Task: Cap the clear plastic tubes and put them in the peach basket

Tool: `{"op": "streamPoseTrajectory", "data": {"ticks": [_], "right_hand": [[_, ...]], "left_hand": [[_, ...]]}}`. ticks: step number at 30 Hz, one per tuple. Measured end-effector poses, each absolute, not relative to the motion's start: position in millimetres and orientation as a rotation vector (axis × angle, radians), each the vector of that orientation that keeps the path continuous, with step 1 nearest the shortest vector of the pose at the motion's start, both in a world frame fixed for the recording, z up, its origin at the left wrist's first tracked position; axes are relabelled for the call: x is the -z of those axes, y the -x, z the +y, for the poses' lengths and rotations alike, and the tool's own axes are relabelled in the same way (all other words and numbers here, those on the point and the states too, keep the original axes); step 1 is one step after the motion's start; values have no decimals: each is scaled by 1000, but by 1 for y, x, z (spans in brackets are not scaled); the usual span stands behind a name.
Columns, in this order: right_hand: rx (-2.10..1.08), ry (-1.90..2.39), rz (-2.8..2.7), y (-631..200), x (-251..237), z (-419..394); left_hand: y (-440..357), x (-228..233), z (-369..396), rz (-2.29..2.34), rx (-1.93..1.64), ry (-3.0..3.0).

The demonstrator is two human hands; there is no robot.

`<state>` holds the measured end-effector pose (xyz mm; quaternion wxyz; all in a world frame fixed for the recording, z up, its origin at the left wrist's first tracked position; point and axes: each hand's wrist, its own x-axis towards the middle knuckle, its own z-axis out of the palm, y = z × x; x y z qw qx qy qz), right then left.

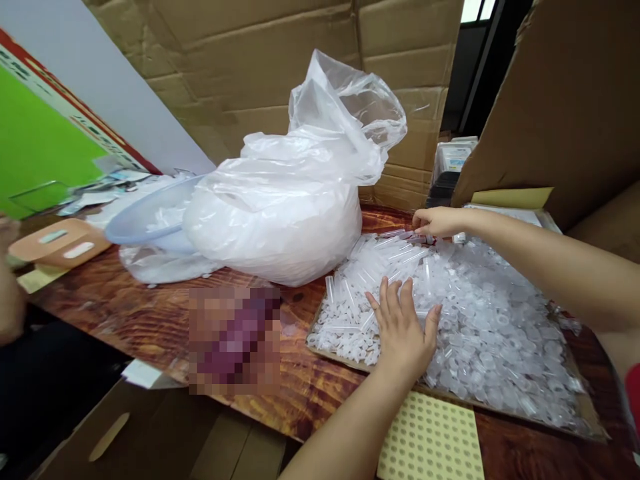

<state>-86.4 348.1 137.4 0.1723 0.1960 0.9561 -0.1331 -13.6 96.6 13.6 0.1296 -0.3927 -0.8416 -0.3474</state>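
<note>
My left hand (405,333) lies palm down on a heap of small see-through plastic parts, its fingers spread and nothing gripped. Under and around it are slim plastic tubes (367,267) and small white star-shaped pieces (345,337). Toward the heap's far edge, my right hand (440,221) has its fingers curled down among some tubes; what is between the fingertips is hidden. Many ring-like translucent caps (500,333) fill the right part of the heap. A flat cardboard tray (345,362) lies beneath everything.
A big white plastic bag (280,213) stands left of the heap, against a blue basin (145,207). A yellow sticker sheet (433,437) lies at the front. A blurred purple object (240,337) rests on the wooden table (300,393). Another person's arm (10,287) shows at left.
</note>
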Motion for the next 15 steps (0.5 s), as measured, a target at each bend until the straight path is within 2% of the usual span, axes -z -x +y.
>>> {"op": "streamPoseTrajectory", "data": {"ticks": [6, 15], "right_hand": [[267, -694, 2555, 125, -97, 370], [174, -465, 2537, 167, -83, 354]], "left_hand": [[13, -21, 94, -2370, 1069, 1181], [12, -23, 92, -2351, 1112, 1233]]}}
